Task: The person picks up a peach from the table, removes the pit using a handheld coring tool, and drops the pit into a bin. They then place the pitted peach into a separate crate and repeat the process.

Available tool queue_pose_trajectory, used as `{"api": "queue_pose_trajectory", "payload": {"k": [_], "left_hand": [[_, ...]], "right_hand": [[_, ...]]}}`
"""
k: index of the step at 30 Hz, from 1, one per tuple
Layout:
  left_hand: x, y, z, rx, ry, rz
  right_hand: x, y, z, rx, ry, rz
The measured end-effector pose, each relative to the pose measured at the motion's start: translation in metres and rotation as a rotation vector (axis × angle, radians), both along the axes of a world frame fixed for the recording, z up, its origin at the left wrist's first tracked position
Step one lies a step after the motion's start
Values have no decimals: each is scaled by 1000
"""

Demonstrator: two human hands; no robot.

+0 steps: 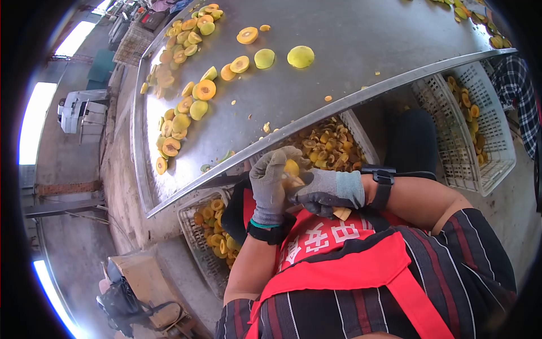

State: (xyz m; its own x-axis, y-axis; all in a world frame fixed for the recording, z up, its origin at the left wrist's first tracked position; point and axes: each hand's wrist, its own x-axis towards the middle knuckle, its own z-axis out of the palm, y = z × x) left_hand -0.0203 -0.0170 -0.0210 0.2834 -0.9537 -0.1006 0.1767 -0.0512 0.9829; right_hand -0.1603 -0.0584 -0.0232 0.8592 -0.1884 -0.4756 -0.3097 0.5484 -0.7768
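My left hand (270, 183), in a grey work glove, is closed around a yellow apricot (291, 168) in front of my chest. Meeting it from the other side is my right hand (324, 189), also gloved, with its fingers curled. A pale wooden handle end (342, 213) sticks out below the right fist; the working end of that tool is hidden. On the metal table (333, 34) just ahead lie apricot halves (204, 89), some showing the brown stone. Directly beyond my hands, a crate of pitted apricot halves (330, 144) stands under the table edge.
The table's raised rim (361, 96) runs between my hands and the fruit. A white plastic crate (485, 169) with fruit stands at right, beside a person's checked sleeve (516, 96). Another crate (189, 226) is by my left arm. A cardboard box (149, 279) sits lower left.
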Motion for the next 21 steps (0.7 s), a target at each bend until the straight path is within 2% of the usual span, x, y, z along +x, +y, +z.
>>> {"api": "queue_pose_trajectory", "payload": {"k": [2, 3, 4, 5, 6, 8, 9, 10, 12, 14, 15, 17, 18, 19, 20, 21], "left_hand": [[0, 4, 2, -14, 23, -1], [-1, 5, 8, -5, 104, -31], [-3, 6, 12, 5, 185, -60], [-4, 5, 13, 5, 186, -59], [-6, 4, 14, 0, 215, -10], [-9, 1, 14, -12, 249, 41], [-10, -2, 14, 4, 370, 118], [-10, -2, 13, 25, 491, 197], [-9, -8, 18, -5, 527, 203], [-4, -6, 19, -32, 565, 217], [3, -4, 20, -41, 511, 250], [27, 5, 14, -131, 357, 305], [45, 15, 11, -210, 258, 325], [59, 28, 20, -207, 182, 330], [78, 47, 25, -153, 0, 345], [98, 67, 35, -54, -250, 268]], "right_hand": [[-5, 2, 1, 258, -100, -61], [-6, 1, -2, 257, -99, -60], [-6, 1, -8, 287, -221, -50], [-6, 2, -11, 316, -343, -39], [-7, 1, -6, 315, -342, -38], [-6, 0, 20, 183, -119, -64], [-4, 0, 32, 9, -48, -3], [-3, 2, 29, -41, -45, 1], [-1, 2, 29, -100, -40, 4], [-2, 4, 31, -420, -91, -31], [-3, 3, 21, -423, -89, -25], [-4, -1, -6, -1036, -90, -16], [-8, -8, 6, -991, 49, 85], [-9, -10, 3, -992, 53, 80], [-11, -12, -3, -1044, 99, 131], [-13, -15, -6, -1094, 146, 183]]}}
